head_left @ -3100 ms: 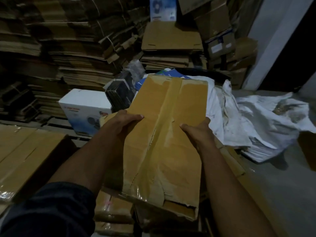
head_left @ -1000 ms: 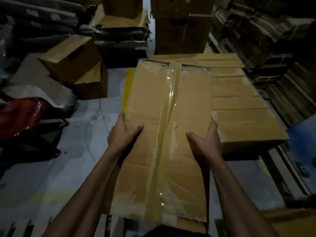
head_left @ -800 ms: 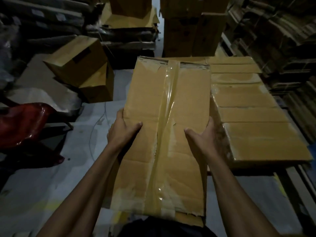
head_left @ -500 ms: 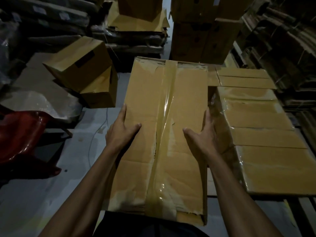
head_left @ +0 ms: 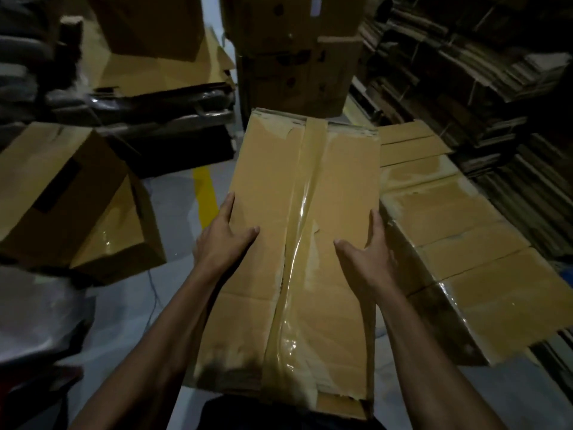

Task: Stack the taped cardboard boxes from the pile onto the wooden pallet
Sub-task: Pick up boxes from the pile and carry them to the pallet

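I hold a long, flat taped cardboard box [head_left: 310, 193] in front of me, its glossy tape strip running down the middle. My left hand [head_left: 221, 240] grips its left edge, thumb on top. On its right edge is my right hand [head_left: 367, 252], thumb on top too. Just right of the held box lies a row of several taped boxes [head_left: 459, 243], laid side by side. The held box's right edge is close against this row. The wooden pallet under the row is mostly hidden.
A tilted brown carton [head_left: 71, 200] lies on the grey floor at left, beside a yellow floor line [head_left: 204, 193]. Tall cartons [head_left: 294, 54] stand behind. Stacks of flattened cardboard [head_left: 483, 88] line the right wall. Dark bundles [head_left: 139, 110] sit at back left.
I have turned from the pile to the row of stacked boxes and carried the held box closer; the row has shifted right and nearer in view. Both hands keep their grip.
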A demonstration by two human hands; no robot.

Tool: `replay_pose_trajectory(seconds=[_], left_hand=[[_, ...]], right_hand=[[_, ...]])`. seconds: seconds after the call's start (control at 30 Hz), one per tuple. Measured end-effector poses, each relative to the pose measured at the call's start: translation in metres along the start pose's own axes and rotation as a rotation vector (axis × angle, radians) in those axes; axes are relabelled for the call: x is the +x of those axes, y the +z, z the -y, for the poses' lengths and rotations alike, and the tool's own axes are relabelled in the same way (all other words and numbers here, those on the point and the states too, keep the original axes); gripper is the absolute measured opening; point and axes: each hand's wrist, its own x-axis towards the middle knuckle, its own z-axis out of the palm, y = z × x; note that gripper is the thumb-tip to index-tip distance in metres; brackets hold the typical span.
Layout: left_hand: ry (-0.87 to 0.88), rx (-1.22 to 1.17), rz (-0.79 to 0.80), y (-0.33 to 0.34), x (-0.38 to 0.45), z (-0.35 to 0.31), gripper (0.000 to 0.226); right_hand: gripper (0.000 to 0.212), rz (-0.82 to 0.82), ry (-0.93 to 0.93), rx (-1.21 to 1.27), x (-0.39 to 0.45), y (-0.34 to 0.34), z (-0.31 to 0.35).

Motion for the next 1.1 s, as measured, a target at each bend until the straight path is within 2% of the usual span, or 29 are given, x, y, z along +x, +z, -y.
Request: replay_pose_trajectory(seconds=[0.23,0.53,0.83,1.1], left_hand=[[0.165,0.07,0.114,0.002,0.123,-0.035,0.087],[0.269,0.201,0.299,0.059,0.288,-0.083,0.088],[0.293,0.189,0.479,0.11,0.389,-0.122,0.099],[0.364,0.273,0.665,0.155,0.467,-0.113,0.095]], right_hand=[[0.098,-0.143,0.122,0.088,0.054,0.016,0.033],[0.097,-0.237,0.316,0.159,0.177,0.024,0.052],[0.093,-0.363,0.456,0.164,0.25,0.023,0.072],[0.091,-0.473,0.637,0.198,0.289,0.07,0.077]])
